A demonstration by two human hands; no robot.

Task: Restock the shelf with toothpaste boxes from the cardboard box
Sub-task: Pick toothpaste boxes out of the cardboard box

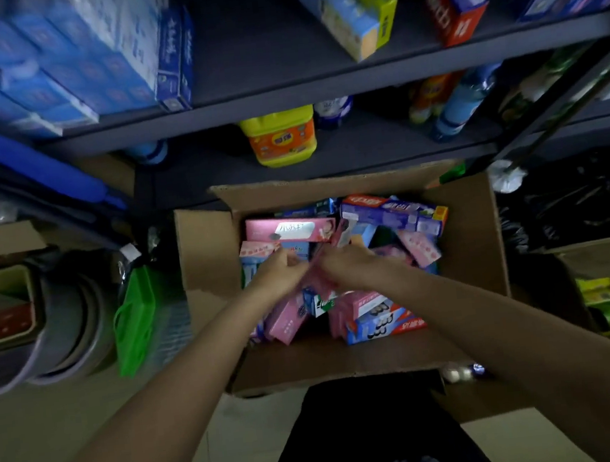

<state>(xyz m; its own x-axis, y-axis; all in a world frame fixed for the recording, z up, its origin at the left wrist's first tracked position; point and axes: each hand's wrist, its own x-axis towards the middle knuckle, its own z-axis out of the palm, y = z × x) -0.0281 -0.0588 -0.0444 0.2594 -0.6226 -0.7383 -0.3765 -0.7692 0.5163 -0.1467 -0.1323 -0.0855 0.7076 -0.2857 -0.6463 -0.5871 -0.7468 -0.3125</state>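
Right, I've got both hands down in the cardboard box, meeting over a small pink toothpaste box near the middle of the heap. My left hand and right hand both curl round it, I think so it lifts clear of the jumble without snagging. A long pink carton lies toward the far edge, a blue-and-red carton at the near edge. The grey shelf waits just beyond the box, with bare room between its stacks.
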